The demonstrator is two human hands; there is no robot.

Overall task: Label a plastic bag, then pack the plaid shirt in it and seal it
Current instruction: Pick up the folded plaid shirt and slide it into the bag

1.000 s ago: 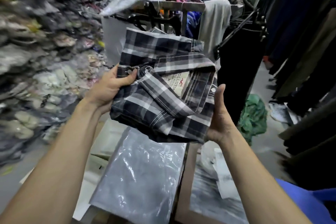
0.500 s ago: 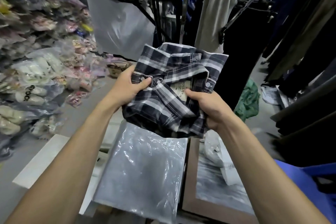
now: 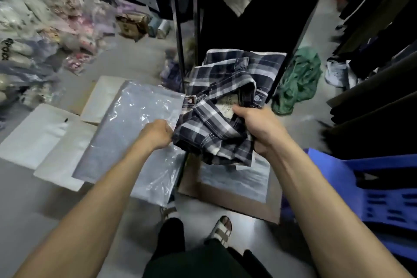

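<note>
The plaid shirt (image 3: 222, 106) is bunched in the air, just to the right of the clear plastic bag (image 3: 133, 137) lying flat on the low stack of sheets; the right hand (image 3: 259, 128) has its fingers closed round the collar, by the neck tag, and the left hand (image 3: 155, 133) is pinched shut on the shirt's lower left edge, right over the bag's near side; whether it also catches the film I cannot tell through the blur. The shirt looks light and floppy, so it will sag and unfold unless held by both sides of the fold; the bag looks thin, slick and clingy, best taken at its open edge, which I'd guess lies at the far end.
</note>
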